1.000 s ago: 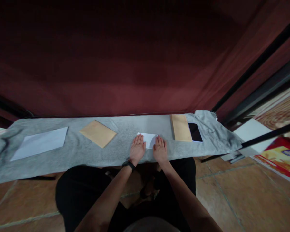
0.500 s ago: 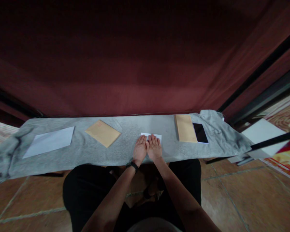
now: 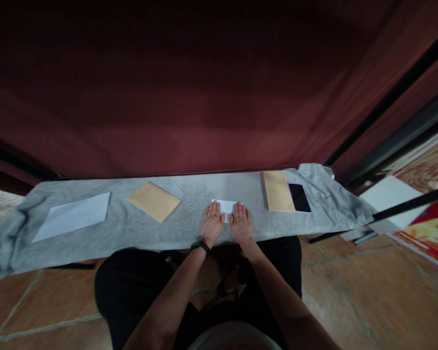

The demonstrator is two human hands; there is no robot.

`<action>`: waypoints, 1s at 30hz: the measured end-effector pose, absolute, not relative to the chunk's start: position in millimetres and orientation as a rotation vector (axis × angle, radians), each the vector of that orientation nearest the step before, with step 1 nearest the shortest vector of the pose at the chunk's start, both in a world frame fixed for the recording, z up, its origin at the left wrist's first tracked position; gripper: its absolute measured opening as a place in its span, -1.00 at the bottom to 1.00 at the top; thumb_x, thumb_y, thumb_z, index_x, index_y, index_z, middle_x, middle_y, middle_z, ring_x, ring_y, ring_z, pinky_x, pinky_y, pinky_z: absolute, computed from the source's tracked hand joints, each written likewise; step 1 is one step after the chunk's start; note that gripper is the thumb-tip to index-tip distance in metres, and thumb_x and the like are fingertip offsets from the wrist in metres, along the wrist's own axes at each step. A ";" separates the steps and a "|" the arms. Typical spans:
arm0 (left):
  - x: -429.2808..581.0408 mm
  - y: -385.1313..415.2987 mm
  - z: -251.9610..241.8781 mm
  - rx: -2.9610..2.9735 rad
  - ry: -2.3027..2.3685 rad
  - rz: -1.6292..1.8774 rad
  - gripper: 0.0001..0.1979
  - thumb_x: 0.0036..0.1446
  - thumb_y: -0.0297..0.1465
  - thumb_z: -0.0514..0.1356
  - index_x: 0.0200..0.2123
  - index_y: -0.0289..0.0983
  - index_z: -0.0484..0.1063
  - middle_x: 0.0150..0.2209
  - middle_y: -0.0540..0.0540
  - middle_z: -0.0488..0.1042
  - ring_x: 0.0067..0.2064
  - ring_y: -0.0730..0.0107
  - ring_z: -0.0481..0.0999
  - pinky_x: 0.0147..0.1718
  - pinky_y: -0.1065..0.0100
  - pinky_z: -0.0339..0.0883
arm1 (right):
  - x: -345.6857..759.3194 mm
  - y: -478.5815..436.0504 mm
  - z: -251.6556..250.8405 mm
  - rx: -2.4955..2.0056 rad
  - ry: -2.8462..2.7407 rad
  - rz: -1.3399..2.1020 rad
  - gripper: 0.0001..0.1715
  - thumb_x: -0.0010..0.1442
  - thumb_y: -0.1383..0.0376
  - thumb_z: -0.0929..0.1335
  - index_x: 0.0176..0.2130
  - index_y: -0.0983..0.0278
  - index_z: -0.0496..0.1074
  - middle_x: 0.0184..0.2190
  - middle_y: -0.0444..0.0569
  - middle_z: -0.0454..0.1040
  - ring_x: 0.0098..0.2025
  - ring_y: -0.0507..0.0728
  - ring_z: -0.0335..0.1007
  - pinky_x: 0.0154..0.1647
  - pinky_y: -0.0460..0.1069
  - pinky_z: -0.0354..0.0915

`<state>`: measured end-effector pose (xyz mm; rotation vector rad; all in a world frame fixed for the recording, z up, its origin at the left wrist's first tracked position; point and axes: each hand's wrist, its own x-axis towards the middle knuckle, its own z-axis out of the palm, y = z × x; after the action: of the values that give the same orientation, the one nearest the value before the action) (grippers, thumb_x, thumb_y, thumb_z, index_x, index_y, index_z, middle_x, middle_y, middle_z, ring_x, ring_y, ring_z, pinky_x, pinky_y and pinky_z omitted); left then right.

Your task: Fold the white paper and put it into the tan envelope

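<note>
A small folded sheet of white paper [image 3: 226, 206] lies on the grey cloth in front of me. My left hand [image 3: 212, 221], with a black band at the wrist, rests flat on its left side. On its right side lies my right hand [image 3: 241, 221], palm down with the fingers stretched out. Part of the paper shows between the hands; its side edges are hidden under them. Left of my hands sits a tan envelope [image 3: 154, 201], turned at an angle.
A stack of tan envelopes [image 3: 278, 192] and a dark-screened phone [image 3: 299, 198] lie side by side at the right. White paper sheets [image 3: 73, 216] are at the far left. The narrow cloth-covered bench [image 3: 190, 233] backs onto a dark red panel [image 3: 190, 146].
My right hand has slid to the right across the paper, opening a gap between the hands. My left hand stays nearly in place. The view has shifted slightly.
</note>
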<state>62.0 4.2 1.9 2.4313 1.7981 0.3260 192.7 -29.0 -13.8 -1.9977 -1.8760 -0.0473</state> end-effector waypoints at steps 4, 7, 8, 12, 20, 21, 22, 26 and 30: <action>63.4 2.8 2.9 2.431 1.828 0.314 -0.38 0.39 -0.25 -0.16 0.38 -0.50 0.05 0.41 -0.31 0.03 0.44 0.15 -0.03 0.38 0.11 -0.09 | 204.8 -33.5 -14.0 -2.017 -1.879 -0.039 -0.36 0.44 0.23 0.09 0.36 0.52 0.09 0.35 0.28 0.13 0.39 0.31 0.04 0.36 0.25 -0.05; 64.0 2.9 2.6 2.444 1.845 0.320 -0.37 0.39 -0.24 -0.17 0.37 -0.53 0.05 0.40 -0.33 0.04 0.44 0.12 -0.04 0.38 0.10 -0.10 | 212.3 -36.8 -13.8 -2.009 -1.878 -0.037 -0.36 0.43 0.23 0.08 0.37 0.48 0.10 0.36 0.26 0.13 0.38 0.31 0.06 0.36 0.27 -0.05; 64.0 2.9 2.5 2.447 1.849 0.325 -0.37 0.39 -0.23 -0.17 0.37 -0.52 0.05 0.40 -0.32 0.04 0.44 0.12 -0.04 0.38 0.10 -0.10 | 213.9 -37.8 -13.4 -2.009 -1.876 -0.037 -0.37 0.43 0.23 0.08 0.37 0.46 0.10 0.36 0.25 0.13 0.38 0.30 0.06 0.36 0.28 -0.04; 61.6 0.0 1.9 2.447 1.846 0.327 -0.37 0.39 -0.23 -0.17 0.38 -0.50 0.03 0.40 -0.32 0.06 0.44 0.13 -0.03 0.37 0.09 -0.09 | 216.5 -40.3 -10.5 -2.029 -1.871 -0.016 -0.37 0.43 0.23 0.08 0.37 0.46 0.10 0.37 0.22 0.12 0.38 0.30 0.06 0.36 0.25 -0.05; 46.2 -18.7 0.4 2.464 1.874 0.404 -0.39 0.38 -0.26 -0.16 0.39 -0.43 0.04 0.38 -0.28 0.12 0.42 0.13 0.04 0.37 0.04 -0.07 | 224.9 -44.0 -6.4 -2.031 -1.898 0.029 -0.37 0.43 0.21 0.08 0.37 0.41 0.11 0.38 0.14 0.10 0.38 0.31 0.06 0.38 0.25 -0.08; 45.2 -20.0 1.2 2.460 1.884 0.409 -0.39 0.38 -0.26 -0.17 0.39 -0.44 0.05 0.38 -0.29 0.12 0.42 0.13 0.05 0.37 0.04 -0.07 | 227.0 -45.1 -6.3 -2.037 -1.904 0.028 -0.37 0.43 0.21 0.08 0.37 0.40 0.11 0.38 0.12 0.10 0.38 0.31 0.07 0.38 0.24 -0.08; 44.5 -20.9 2.1 2.455 1.892 0.413 -0.39 0.38 -0.26 -0.17 0.38 -0.46 0.06 0.38 -0.30 0.12 0.42 0.12 0.05 0.37 0.04 -0.07 | 229.1 -46.3 -6.2 -2.039 -1.911 0.027 -0.37 0.43 0.22 0.08 0.37 0.40 0.11 0.38 0.11 0.11 0.38 0.30 0.07 0.38 0.24 -0.08; 45.8 -23.9 7.0 2.429 1.906 0.437 -0.39 0.38 -0.27 -0.17 0.36 -0.50 0.09 0.37 -0.34 0.13 0.42 0.07 0.04 0.36 0.01 -0.05 | 235.9 -48.4 -3.6 -2.042 -1.924 0.033 -0.37 0.40 0.26 0.10 0.37 0.40 0.13 0.38 0.10 0.12 0.38 0.28 0.07 0.39 0.22 -0.08; 56.2 -34.6 9.1 2.487 1.798 0.422 -0.42 0.37 -0.31 -0.16 0.37 -0.43 0.10 0.38 -0.27 0.12 0.43 0.12 0.01 0.37 0.01 -0.07 | 231.9 -44.1 3.0 -2.021 -1.925 0.083 -0.38 0.40 0.28 0.11 0.35 0.43 0.15 0.37 0.16 0.12 0.40 0.26 0.04 0.39 0.21 -0.07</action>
<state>56.2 -34.6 9.1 2.4874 1.7983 0.4224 231.9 -44.1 3.0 -2.0214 -1.9246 0.0828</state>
